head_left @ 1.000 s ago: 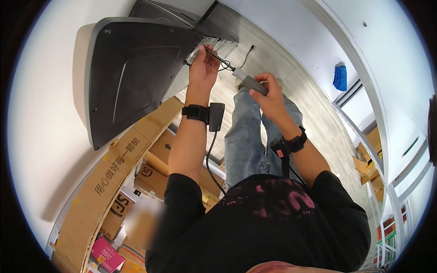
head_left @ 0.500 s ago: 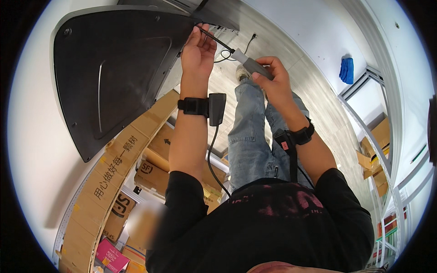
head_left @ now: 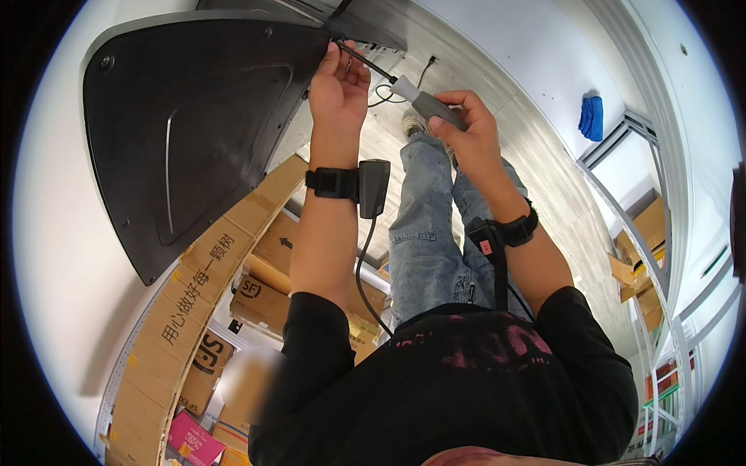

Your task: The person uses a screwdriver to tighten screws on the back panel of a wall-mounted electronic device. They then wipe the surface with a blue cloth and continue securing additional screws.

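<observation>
Head view: the right hand (head_left: 474, 128) clamps the screwdriver (head_left: 402, 85) by its handle (head_left: 435, 110) — likely light, stiff, best gripped there; left hand (head_left: 339, 97) curls near the shaft (head_left: 371, 64) — pinch unclear.

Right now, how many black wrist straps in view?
2: left strap, on the wrist behind the left hand; right strap, behind the right hand, which holds the screwdriver. No others visible; some may be hidden.

Left hand (head_left: 339, 96): palm up, fingers half curled, thumb tip close to the index.
Left forearm (head_left: 325, 245): nearly straight behind that hand.
Right hand (head_left: 475, 132): right of the left, nearer the body, fingers wrapped in a grip.
Right forearm (head_left: 538, 252): slanting back rightward from its hand.
</observation>
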Motion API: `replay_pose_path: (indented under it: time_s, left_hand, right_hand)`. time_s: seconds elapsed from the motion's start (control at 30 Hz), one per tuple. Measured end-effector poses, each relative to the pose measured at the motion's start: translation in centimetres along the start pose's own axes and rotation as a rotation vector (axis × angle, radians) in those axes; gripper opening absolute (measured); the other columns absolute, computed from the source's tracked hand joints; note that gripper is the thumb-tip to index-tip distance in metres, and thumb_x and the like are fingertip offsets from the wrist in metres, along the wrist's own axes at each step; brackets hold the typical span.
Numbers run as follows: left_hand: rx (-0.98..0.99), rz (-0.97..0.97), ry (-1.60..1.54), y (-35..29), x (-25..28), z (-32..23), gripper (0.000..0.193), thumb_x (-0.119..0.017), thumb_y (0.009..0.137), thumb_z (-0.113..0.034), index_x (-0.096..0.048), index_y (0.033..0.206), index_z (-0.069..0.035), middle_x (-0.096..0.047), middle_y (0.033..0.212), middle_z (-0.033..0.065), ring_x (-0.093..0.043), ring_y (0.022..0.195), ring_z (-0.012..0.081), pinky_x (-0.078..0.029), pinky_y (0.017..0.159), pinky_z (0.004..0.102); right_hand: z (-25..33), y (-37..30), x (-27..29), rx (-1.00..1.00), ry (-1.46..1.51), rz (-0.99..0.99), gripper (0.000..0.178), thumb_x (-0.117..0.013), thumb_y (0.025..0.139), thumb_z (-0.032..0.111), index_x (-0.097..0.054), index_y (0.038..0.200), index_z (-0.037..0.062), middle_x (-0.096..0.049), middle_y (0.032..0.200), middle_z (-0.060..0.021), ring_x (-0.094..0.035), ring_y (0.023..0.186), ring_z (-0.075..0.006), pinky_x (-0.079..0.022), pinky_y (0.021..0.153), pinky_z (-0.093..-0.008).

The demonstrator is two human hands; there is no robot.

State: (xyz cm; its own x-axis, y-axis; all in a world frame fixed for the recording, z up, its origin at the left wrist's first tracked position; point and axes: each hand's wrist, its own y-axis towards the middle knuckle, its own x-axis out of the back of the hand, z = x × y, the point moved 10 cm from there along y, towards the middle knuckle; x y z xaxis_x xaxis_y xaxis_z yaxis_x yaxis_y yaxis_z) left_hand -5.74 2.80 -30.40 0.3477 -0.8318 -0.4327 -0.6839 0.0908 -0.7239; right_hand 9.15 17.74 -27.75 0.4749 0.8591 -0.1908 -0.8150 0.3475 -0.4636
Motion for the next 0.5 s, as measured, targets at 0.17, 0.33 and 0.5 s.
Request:
replay_pose_path:
  time_s: [0.17,0.33,0.5]
  left_hand:
    - [-0.005,0.030,0.012,-0.3,0.0,-0.3,0.014,-0.055,0.092,-0.014,-0.059,0.100,-0.004,-0.065,0.093,0.0073,-0.060,0.083,0.0169,-0.049,0.071,0.0285]
    - [-0.079,0.141,0.295,-1.6,-1.1,-1.1,0.020,-0.053,0.093,-0.013,-0.058,0.109,-0.003,-0.065,0.099,0.0100,-0.062,0.086,0.0181,-0.051,0.076,0.0303]
    - [-0.207,0.189,0.531,-1.6,-2.2,-2.0,0.022,-0.056,0.092,-0.010,-0.058,0.111,-0.001,-0.066,0.098,0.0126,-0.064,0.077,0.0168,-0.054,0.068,0.0275]
  right_hand:
    - [0.6,0.2,0.2,0.011,-0.017,-0.013,0.028,-0.066,0.083,0.009,-0.056,0.109,0.0029,-0.061,0.082,-0.0023,-0.056,0.068,-0.0076,-0.045,0.061,-0.0230]
    - [-0.6,0.1,0.3,-0.130,0.113,-0.040,0.030,-0.059,0.089,0.010,-0.050,0.117,0.0040,-0.059,0.094,-0.0047,-0.059,0.068,-0.0099,-0.044,0.055,-0.0214]
    - [0.0,0.1,0.8,0.063,0.024,-0.152,0.036,-0.061,0.088,0.014,-0.043,0.117,0.0043,-0.051,0.107,-0.0108,-0.058,0.066,-0.0106,-0.046,0.053,-0.0226]
